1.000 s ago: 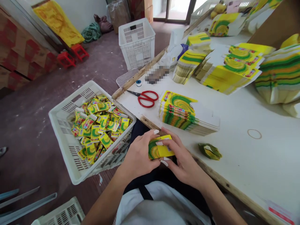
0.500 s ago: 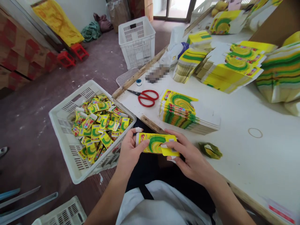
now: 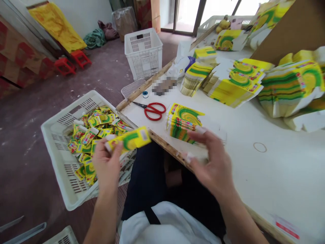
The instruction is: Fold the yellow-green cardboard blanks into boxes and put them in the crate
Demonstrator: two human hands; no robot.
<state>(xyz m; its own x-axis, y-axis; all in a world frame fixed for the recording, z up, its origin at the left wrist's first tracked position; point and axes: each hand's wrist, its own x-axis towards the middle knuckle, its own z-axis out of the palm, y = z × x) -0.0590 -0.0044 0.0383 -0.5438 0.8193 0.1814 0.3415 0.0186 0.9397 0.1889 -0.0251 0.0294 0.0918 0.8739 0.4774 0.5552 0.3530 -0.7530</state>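
Note:
My left hand (image 3: 108, 167) grips a small yellow and green carton (image 3: 135, 139) by one end, just above the near edge of the white plastic crate (image 3: 52, 152). Inside that crate lies a heap of similar filled-looking cartons (image 3: 87, 135). My right hand (image 3: 214, 164) is over the table edge, fingers apart and nothing between them, beside a stack of flat yellow cartons (image 3: 186, 117). White wraps cover some fingertips. Red-handled scissors (image 3: 155, 112) rest on the table left of the stack.
More flat carton bundles (image 3: 236, 83) stand further back on the white table (image 3: 284, 176). A small spool (image 3: 145, 94) and a rubber band (image 3: 260, 147) lie on it. Another white crate (image 3: 143, 51) stands on the floor behind, and red stools (image 3: 64, 66) are at far left.
My left hand has carried the carton left toward the crate. My right hand has let go of it, opened and moved to the right near the stack. The view has shifted slightly.

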